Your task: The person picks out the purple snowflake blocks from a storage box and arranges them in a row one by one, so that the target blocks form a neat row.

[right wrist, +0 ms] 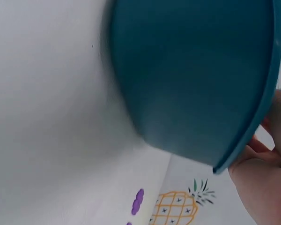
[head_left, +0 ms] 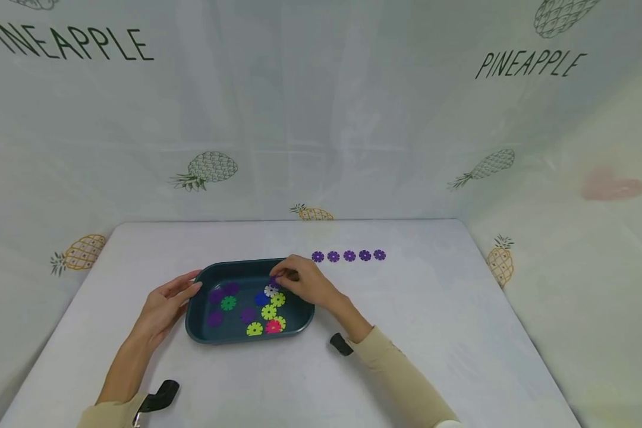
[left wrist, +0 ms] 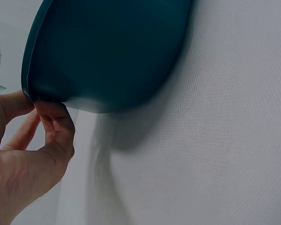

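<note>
Wht tbl [head_left: 433, 315], L hand [head_left: 161, 308] gripping teal tray [head_left: 295, 314] by rim, R hand [head_left: 307, 280] pinching purple disc [head_left: 273, 280]

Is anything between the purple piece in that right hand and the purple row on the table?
Yes, the wall of the tray: the right hand holds the purple piece near the tray's far right corner, and the purple row lies outside. Besides the hand itself, nothing else visible intervenes.

Tray [head_left: 296, 310], plain dark teal; discs [head_left: 268, 312], purple, yellow-green, green, blue, white and pinkish red. Backdrop [head_left: 342, 101], pale grey-white, printed with pineapples [head_left: 213, 166] in orange-yellow or dark green-grey and with dark lettering [head_left: 66, 43]. Table [head_left: 438, 309], white; sleeves [head_left: 401, 374], plain beige.
</note>
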`<state>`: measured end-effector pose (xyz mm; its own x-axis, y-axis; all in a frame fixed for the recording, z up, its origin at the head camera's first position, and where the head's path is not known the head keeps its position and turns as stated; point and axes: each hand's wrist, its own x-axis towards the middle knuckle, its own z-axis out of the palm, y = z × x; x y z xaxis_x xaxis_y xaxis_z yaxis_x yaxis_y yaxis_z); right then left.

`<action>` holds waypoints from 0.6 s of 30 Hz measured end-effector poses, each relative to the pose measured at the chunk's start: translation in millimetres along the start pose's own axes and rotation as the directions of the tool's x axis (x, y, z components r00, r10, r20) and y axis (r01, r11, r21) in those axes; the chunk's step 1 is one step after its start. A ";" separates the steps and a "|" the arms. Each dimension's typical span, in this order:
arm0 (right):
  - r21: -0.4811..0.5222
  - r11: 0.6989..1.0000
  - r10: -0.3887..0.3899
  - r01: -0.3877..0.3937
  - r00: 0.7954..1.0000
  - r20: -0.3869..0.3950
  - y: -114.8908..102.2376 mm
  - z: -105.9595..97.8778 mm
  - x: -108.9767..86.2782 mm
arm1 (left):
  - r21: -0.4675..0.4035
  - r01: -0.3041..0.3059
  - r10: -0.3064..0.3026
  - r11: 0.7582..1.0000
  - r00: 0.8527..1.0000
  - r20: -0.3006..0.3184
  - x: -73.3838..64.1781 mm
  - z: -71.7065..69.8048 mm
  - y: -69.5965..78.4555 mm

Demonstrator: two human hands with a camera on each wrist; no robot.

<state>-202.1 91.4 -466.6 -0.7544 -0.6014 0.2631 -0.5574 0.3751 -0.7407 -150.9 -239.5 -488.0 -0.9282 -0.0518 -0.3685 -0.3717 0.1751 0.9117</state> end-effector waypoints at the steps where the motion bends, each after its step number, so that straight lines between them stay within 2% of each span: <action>1: 0.001 1.000 0.009 -0.009 1.000 -0.019 0.7 -1.5 -1.0 | -0.002 -0.001 0.001 1.000 1.000 0.000 0.0 -0.3 -0.2; 8: 0.089 0.994 0.084 -0.070 0.983 -0.165 9.1 -11.8 -7.8 | -0.017 -0.007 0.007 1.000 1.000 0.002 -0.7 -0.5 0.5; 13: 0.130 0.982 0.167 -0.138 0.954 -0.249 16.3 -18.7 -12.0 | -0.018 -0.011 0.011 1.000 1.000 0.003 -0.9 -0.2 0.8; 18: 0.107 0.976 0.214 -0.189 0.922 -0.323 23.2 -25.5 -15.5 | -0.013 -0.005 0.005 1.000 1.000 -0.002 -0.4 0.2 0.3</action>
<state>-212.2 127.4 -472.1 -0.9269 -0.2461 0.2834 -0.3639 0.4044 -0.8391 -150.6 -239.2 -487.7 -0.9301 -0.0528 -0.3634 -0.3671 0.1621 0.9160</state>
